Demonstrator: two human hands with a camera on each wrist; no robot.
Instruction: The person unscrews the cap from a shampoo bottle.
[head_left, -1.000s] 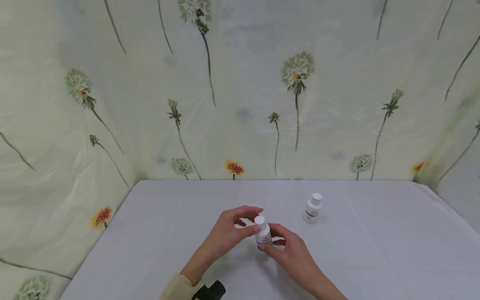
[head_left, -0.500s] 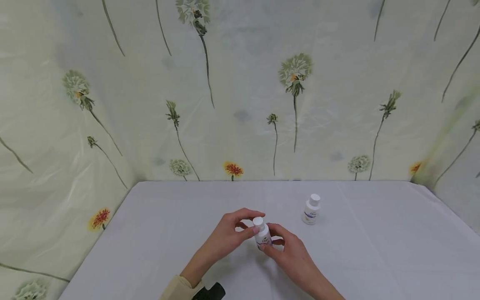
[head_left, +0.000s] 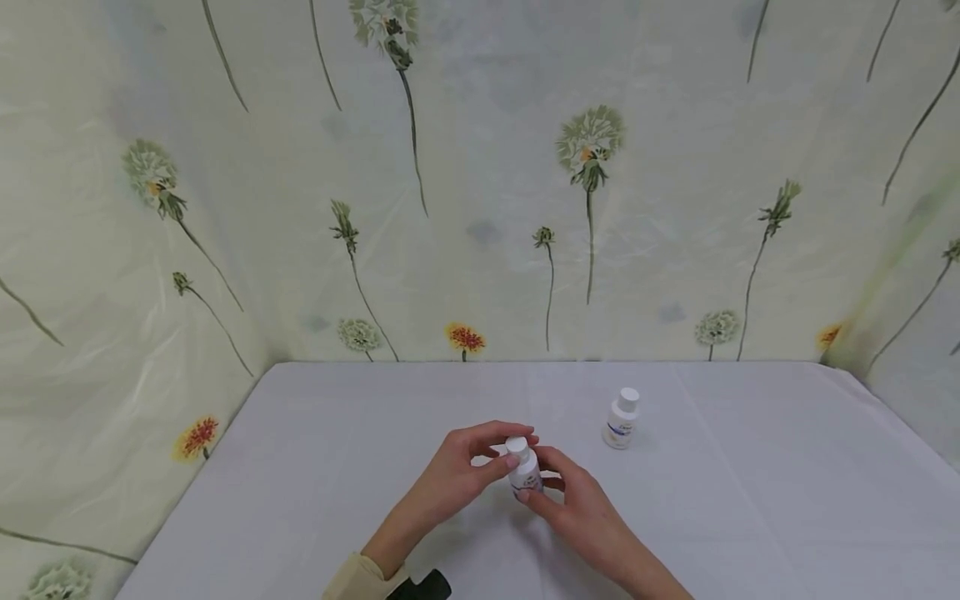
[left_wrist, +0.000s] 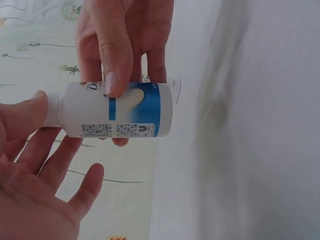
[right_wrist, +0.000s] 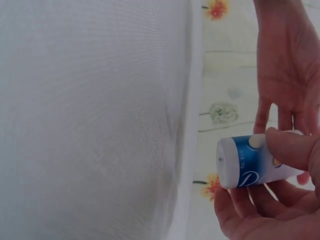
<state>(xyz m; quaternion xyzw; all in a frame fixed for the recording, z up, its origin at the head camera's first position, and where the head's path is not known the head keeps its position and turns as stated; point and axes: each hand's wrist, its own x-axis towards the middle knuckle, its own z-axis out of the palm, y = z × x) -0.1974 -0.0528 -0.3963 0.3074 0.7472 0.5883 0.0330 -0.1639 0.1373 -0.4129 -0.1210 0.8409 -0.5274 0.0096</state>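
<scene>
Above the table in the head view, a small white bottle [head_left: 527, 477] with a blue-printed label is held between both hands. My left hand [head_left: 456, 473] pinches its white screw cap [head_left: 516, 447] between thumb and fingers. The right hand [head_left: 583, 510] grips the body lower down. The left wrist view shows the bottle [left_wrist: 85, 107] sideways, with the cap [left_wrist: 52, 111] in the left fingers and the right thumb pressed on the label. From the right wrist, the bottle's blue band [right_wrist: 245, 155] and base show; the left hand [right_wrist: 290, 70] is behind, its cap grip mostly hidden.
A second, similar white bottle [head_left: 622, 419] stands upright on the white-covered table [head_left: 712, 500], to the right and farther back. A dandelion-patterned curtain [head_left: 487, 167] closes off the back and sides. A black device [head_left: 423, 586] sits near the left sleeve.
My left fingers have shifted slightly to the right around the cap, the index now reaching farther over it. The right hand keeps its grip on the bottle, which has hardly moved.
</scene>
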